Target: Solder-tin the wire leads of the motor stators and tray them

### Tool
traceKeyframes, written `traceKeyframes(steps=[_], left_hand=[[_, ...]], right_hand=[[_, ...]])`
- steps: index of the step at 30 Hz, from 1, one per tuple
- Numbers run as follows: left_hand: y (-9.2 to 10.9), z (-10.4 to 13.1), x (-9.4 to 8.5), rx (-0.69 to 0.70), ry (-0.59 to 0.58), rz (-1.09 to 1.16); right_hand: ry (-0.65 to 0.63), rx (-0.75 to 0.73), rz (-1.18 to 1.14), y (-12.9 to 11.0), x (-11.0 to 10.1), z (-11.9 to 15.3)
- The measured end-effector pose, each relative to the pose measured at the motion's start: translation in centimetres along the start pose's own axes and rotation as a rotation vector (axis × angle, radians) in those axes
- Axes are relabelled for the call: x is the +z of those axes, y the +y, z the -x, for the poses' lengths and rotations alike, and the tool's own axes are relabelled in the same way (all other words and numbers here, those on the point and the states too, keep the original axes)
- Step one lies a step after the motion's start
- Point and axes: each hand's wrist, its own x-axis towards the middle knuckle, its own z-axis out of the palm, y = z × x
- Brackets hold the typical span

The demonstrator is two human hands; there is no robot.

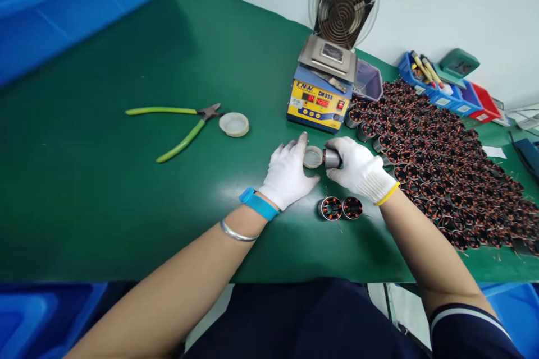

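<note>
My right hand [353,165], in a white glove, grips a motor stator [332,158] lying on its side, its wired end facing left. That end is at the rim of a small round dish [312,157] with pale contents. My left hand [289,171], also gloved, has its thumb and forefinger parted around the dish's left side, steadying it. Two more stators, one [330,208] beside the other [352,208], stand upright just below my hands. Copper-coloured windings show inside them. Behind the dish is a yellow and blue solder pot [318,102] with a red lit display.
Green-handled cutters [181,112] lie open at left beside a second round dish [234,124]. Many stators [433,162] crowd the right side. A fan [343,14] stands behind the solder pot. Blue bins [446,96], a red bin [484,104] and a large blue crate [76,5] edge the table.
</note>
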Motion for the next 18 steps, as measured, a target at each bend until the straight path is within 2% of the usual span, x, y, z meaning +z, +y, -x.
traceKeyframes(steps=[5, 11, 15, 18], left_hand=[[0.0, -0.2, 0.3, 0.036, 0.034, -0.019], [0.3, 0.0, 0.2, 0.051, 0.03, -0.036], [0.3, 0.1, 0.5, 0.046, 0.042, -0.024], [0.3, 0.1, 0.7, 0.048, 0.05, -0.007]], right_hand=[[-0.061, -0.058, 0.047, 0.7, -0.5, -0.3], [-0.048, -0.11, -0.018, 1.8, -0.3, -0.6], [0.081, -0.079, 0.023, 1.6, -0.7, 0.6], [0.167, -0.109, 0.251, 0.9, -1.2, 1.4]])
